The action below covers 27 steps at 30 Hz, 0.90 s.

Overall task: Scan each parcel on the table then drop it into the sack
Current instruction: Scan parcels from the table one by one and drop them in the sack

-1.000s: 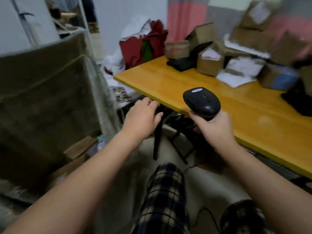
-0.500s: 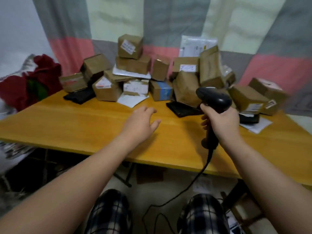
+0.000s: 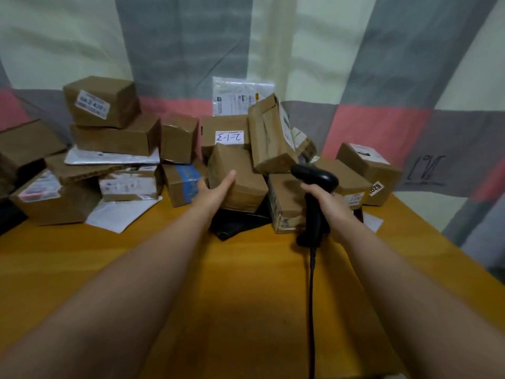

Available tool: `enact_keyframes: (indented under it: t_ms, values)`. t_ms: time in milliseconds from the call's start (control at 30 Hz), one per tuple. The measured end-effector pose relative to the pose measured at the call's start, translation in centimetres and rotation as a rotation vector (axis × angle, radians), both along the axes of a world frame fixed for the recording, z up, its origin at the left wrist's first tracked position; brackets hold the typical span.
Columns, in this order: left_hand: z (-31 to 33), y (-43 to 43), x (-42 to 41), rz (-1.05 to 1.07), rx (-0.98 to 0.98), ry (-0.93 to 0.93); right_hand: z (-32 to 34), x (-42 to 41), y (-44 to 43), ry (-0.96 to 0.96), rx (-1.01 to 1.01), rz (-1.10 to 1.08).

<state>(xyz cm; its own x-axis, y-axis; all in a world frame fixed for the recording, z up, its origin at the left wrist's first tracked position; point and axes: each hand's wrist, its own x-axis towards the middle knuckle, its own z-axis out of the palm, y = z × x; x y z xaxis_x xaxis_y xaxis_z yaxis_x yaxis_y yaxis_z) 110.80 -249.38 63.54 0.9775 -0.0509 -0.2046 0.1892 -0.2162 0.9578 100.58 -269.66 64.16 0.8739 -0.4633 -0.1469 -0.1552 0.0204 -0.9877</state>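
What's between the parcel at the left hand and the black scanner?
In the head view, another brown cardboard box stands between that parcel and the scanner.

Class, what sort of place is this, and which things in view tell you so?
Probably a makeshift parcel-sorting spot, perhaps at home: labelled cardboard parcels piled on a wooden table, a barcode scanner in the right hand, cloth hung behind.
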Motion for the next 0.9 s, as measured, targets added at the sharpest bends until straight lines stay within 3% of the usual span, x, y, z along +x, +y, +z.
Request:
enact_keyframes:
  t_ms: [67, 433, 700, 833, 900]
  values:
    - [-0.4, -0.3, 0.5, -0.012, -0.081, -0.004, -0.4, 0.5, 0.1, 0.004, 0.032, 0.020]
    - [-2.9, 4.6, -3.1, -0.030, -0.090, 0.028, -2.0, -1.9, 4.7, -0.070, 0.009, 0.119]
    - [-2.3, 11.7, -10.2, -0.001, -0.029, 0.000, -1.1, -6.9, 9.7, -0.009, -0.200, 0.290]
    - [-1.6, 14.5, -12.5, 0.049, -0.004, -0.164, -0.6, -7.7, 12.6, -0.027, -0.415, 0.241]
    - [-1.2, 16.1, -12.9, 0.085, 0.254, -0.392, -0.5, -8.1, 13.7, -0.093, -0.499, 0.224]
